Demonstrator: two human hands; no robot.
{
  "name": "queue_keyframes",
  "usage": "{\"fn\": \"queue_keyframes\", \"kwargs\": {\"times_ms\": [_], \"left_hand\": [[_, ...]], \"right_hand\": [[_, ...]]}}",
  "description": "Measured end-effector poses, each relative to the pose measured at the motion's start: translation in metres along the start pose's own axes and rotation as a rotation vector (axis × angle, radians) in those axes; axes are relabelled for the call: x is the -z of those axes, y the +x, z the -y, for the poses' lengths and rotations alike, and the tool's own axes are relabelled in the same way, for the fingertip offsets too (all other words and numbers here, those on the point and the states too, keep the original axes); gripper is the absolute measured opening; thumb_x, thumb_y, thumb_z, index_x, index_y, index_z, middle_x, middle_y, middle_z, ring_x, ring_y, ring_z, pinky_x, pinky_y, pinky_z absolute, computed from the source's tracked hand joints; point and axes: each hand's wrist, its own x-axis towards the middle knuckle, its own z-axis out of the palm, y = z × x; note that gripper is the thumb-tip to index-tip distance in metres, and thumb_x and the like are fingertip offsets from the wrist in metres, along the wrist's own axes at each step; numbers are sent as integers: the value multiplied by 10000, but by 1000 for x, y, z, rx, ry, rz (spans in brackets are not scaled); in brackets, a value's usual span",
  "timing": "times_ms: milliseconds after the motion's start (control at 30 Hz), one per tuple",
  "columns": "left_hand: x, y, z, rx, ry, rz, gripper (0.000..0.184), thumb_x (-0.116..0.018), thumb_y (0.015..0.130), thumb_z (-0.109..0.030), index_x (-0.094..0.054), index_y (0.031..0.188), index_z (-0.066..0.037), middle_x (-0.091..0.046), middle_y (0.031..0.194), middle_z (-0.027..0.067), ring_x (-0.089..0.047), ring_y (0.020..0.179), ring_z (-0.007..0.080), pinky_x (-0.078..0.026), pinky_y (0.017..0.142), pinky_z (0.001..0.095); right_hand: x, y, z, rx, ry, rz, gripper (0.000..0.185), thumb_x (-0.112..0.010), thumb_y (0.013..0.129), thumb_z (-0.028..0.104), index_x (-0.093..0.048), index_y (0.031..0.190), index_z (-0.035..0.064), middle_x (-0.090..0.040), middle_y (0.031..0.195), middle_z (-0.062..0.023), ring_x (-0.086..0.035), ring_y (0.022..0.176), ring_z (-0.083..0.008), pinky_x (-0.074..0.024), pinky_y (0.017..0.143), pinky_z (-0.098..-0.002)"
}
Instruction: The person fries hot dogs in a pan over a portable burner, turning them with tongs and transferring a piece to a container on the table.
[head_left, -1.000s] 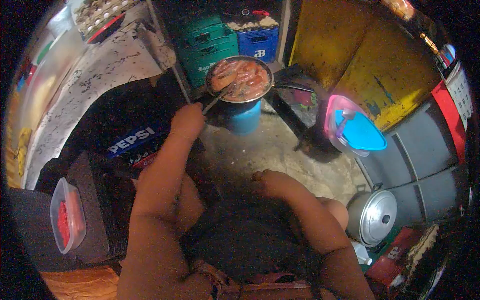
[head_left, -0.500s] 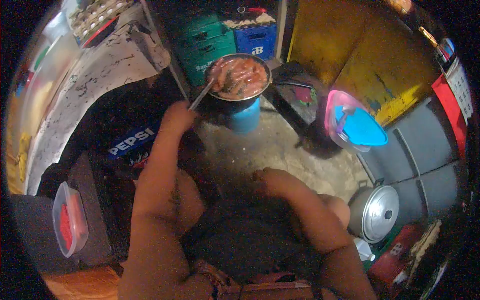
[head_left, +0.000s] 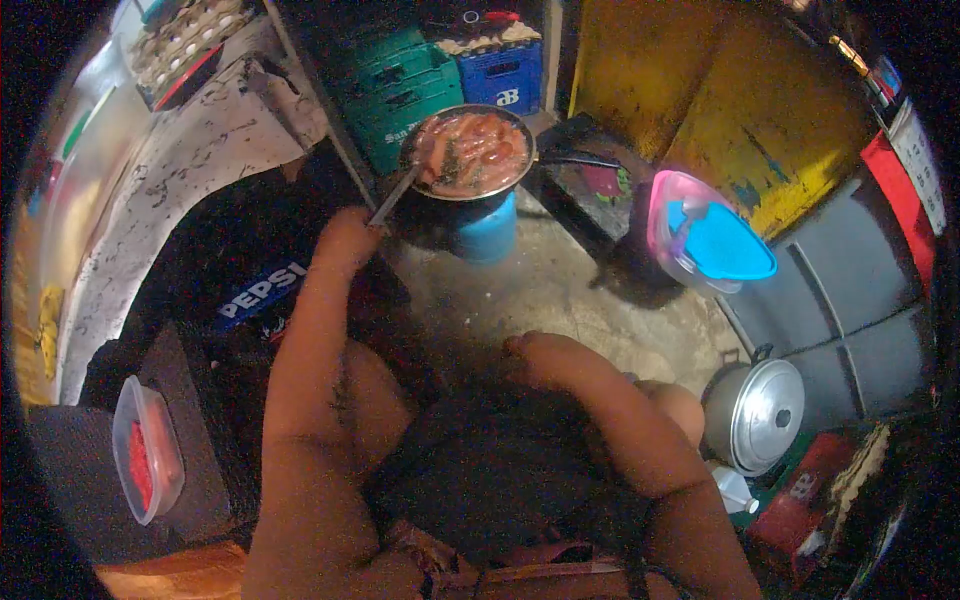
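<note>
A round pan point(head_left: 470, 198) full of reddish pieces of food point(head_left: 475, 150) stands over a blue cylinder point(head_left: 487, 235). Just below and left of the pan, my left hand point(head_left: 348, 240) is closed on a long metal utensil point(head_left: 395, 195), whose far end reaches the food at the pan's left side. My right hand point(head_left: 540, 358) hangs over my lap at the middle, away from the pan. Its fingers are dark and blurred, and nothing can be made out in them.
Green crates point(head_left: 405, 100) and a blue crate point(head_left: 502, 78) stand behind the pan. To the right are a pink and blue plastic container point(head_left: 720, 240) and a lidded pot point(head_left: 768, 415). A clear tub point(head_left: 148, 450) lies left; egg trays point(head_left: 190, 45) sit upper left.
My left hand has moved left and slightly down, drawing the utensil from the middle of the food to the pan's left side. My right hand stays nearly in place. The view has shifted slightly.
</note>
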Motion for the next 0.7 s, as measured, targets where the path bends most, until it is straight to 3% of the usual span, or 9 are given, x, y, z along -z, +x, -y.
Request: {"fn": "queue_keyframes", "kwargs": {"times_ms": [67, 167, 267, 700], "left_hand": [[-1, -3, -10, 35, -111, 62, 364, -743, 812, -282, -707, 1065, -22, -688, 1118, 228, -658, 1048, 419, -519, 924, 496], [-11, 1, -15, -31, 74, 64, 370, -745, 809, -291, -702, 1056, -18, -690, 1108, 229, -662, 1042, 415, -525, 914, 499], [-4, -4, -31, 34, 66, 101, 375, -745, 809, -296, -698, 1057, -19, -691, 1097, 232, -664, 1033, 417, -527, 912, 500], [7, -11, -24, 32, -115, 6, 449, -743, 835, -332, -679, 1122, 7, -686, 1129, 258, -659, 1066, 424, -524, 930, 489]], "right_hand": [[-9, 11, -9, -6, -1, 42, 475, -657, 887, 322, -593, 1319, 135, -649, 1175, -224, -632, 1096, -427, -521, 915, -510], [-12, 13, -10, -40, -42, 11, 480, -649, 895, 340, -588, 1324, 133, -649, 1172, -227, -634, 1087, -428, -521, 910, -515], [-7, 11, -4, -80, -25, 37, 472, -634, 909, 358, -589, 1324, 138, -649, 1166, -230, -635, 1080, -431, -521, 902, -518], [-12, 8, -11, -55, -29, 3, 482, -611, 931, 372, -560, 1359, 156, -630, 1211, -227, -615, 1124, -430, -508, 930, -521]]}}
